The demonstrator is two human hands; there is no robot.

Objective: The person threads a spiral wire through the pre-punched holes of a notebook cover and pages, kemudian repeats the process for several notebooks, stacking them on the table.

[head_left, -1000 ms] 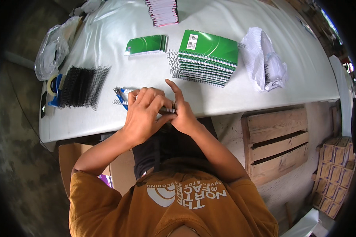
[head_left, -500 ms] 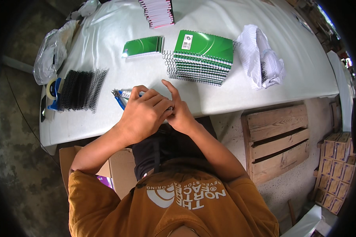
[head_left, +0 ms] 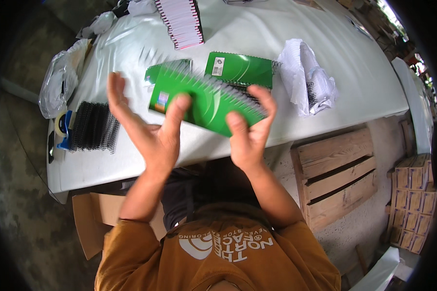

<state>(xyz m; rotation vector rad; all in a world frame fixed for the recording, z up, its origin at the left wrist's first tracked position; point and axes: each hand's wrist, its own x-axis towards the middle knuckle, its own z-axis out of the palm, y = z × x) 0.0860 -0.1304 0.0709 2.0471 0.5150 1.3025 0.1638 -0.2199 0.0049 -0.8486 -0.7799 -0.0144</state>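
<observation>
A green-covered spiral notebook (head_left: 206, 104) is held tilted above the table's near side, its wire coil along the far edge and blurred by motion. My right hand (head_left: 250, 143) grips its right end, thumb on the cover. My left hand (head_left: 153, 140) is at the other end with fingers spread; its thumb overlaps the cover, and I cannot tell how firmly it touches. Loose coil seems to stick out past the notebook's far left corner. Behind it are a tall stack of green notebooks (head_left: 247, 68) and a smaller green pile (head_left: 155, 72), both partly covered.
Black wire coils (head_left: 93, 126) lie at the left beside a blue tape dispenser (head_left: 65, 130). A white plastic bag (head_left: 303, 80) holding coils stands at the right. White-paged notebooks (head_left: 182, 24) are stacked at the back. Below the table are a cardboard box (head_left: 90, 218) and a wooden pallet (head_left: 334, 177).
My hands were together near the table edge beside blue-handled pliers. Now they are apart, with a green notebook lifted between them. The pliers no longer show. The head view has shifted slightly.
</observation>
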